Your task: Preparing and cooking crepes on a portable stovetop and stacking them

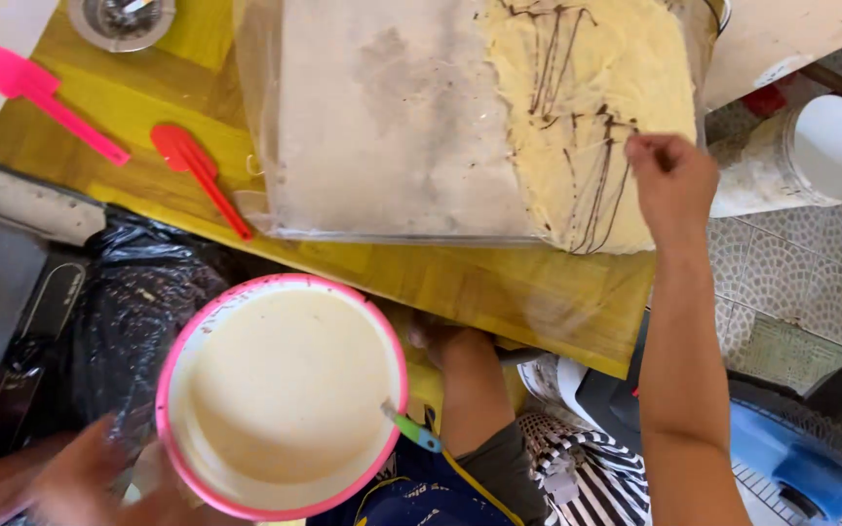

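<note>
A large rectangular tray [275, 146] with clear, film-lined walls is sitting on a yellow wooden table [499, 287]. Pale, smooth batter [587, 88] is covering its right portion — thin dark brown lines are running through it — while the left portion is showing a dusty, floury base.

The right hand [672, 180] is hovering over the lower right corner of the batter, fingers curled and pinched together; whatever it is pinching is too small to tell.

The left hand [440, 339] is gripping the right rim of a round pink-rimmed bowl [246, 492], fingers closed under the edge. The bowl is holding smooth cream-coloured batter, and a utensil with a green and blue handle [411, 429] is resting inside it. The bowl is lying below the tray, near the table's front edge.

2 flat spatulas are lying on the table left of the tray: a pink spatula [36, 93] and a red spatula [197, 170]. Another person's blurred hand [70, 482] is touching the bowl's lower left side.
</note>
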